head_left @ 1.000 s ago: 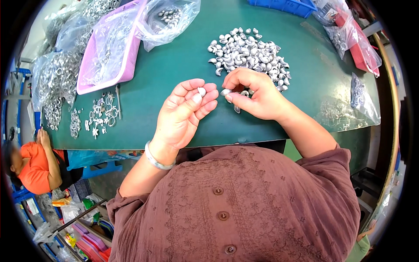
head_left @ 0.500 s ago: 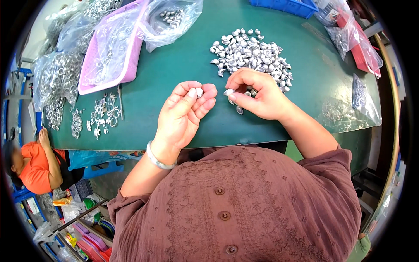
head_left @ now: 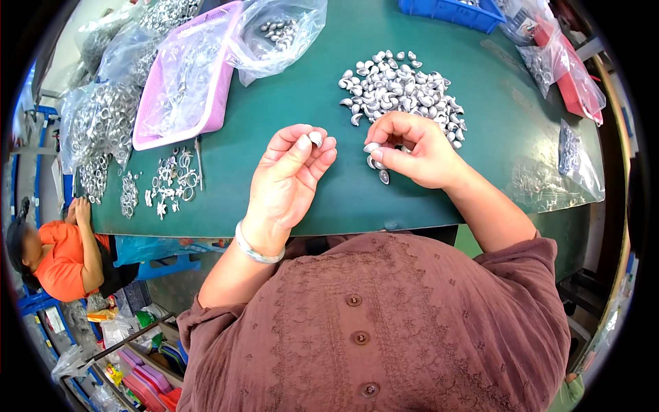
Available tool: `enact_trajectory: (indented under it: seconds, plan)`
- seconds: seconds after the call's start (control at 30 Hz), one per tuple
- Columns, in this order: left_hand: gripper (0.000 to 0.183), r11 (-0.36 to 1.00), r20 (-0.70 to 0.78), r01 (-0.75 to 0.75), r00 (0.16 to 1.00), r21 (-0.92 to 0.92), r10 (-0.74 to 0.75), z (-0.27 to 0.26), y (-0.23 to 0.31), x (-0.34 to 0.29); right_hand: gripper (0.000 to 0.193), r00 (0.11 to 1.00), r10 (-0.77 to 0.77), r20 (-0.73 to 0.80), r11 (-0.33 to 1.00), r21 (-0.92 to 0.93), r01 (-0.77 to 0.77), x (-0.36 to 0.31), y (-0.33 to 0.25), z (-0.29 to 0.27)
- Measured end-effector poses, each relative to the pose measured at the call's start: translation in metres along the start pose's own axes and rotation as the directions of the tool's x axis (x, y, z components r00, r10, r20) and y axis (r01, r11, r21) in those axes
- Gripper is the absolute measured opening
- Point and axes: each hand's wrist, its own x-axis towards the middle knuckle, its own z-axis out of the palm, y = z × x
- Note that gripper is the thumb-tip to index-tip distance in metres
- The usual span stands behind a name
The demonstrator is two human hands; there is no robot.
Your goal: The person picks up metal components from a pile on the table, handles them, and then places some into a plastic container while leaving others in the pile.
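A small silver-grey shell-shaped metal piece is pinched between the thumb and fingertips of my left hand, which is turned palm up above the table. To its right, my right hand pinches another silver shell-shaped piece between thumb and forefinger. A few loose pieces lie just below those fingertips, one of them a rounded piece on the green tabletop. Behind my right hand spreads a heap of the same shell-shaped pieces, partly covered by that hand.
At the left stand a pink basket lined with plastic, bags of metal rings and small loose metal parts. A clear bag holds more pieces. A blue tray and red basket are at the far right. A person in orange sits at left.
The view has shifted slightly. My hands have drawn a little apart, and the piece in my left fingertips sits slightly higher and appears turned. Both hands keep their pinch.
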Motion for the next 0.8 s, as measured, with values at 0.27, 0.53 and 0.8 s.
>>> enact_trajectory:
  seconds: [0.27, 0.53, 0.8]
  plan:
    - [0.009, 0.995, -0.048, -0.096, 0.994, 0.005, 0.096, 0.011, 0.009, 0.003, 0.009, 0.998, -0.027, -0.049, 0.999, 0.027, 0.028, 0.000, 0.000, 0.002]
    - [0.008, 0.996, -0.083, -0.090, 0.993, -0.017, 0.088, 0.013, 0.011, 0.002, 0.009, 0.998, -0.033, -0.053, 0.999, 0.012, 0.033, 0.000, 0.001, 0.003]
    - [0.008, 0.997, -0.149, -0.056, 0.988, -0.052, 0.047, 0.013, 0.013, 0.002, 0.008, 0.998, -0.045, -0.049, 0.999, 0.004, 0.045, 0.000, 0.002, 0.002]
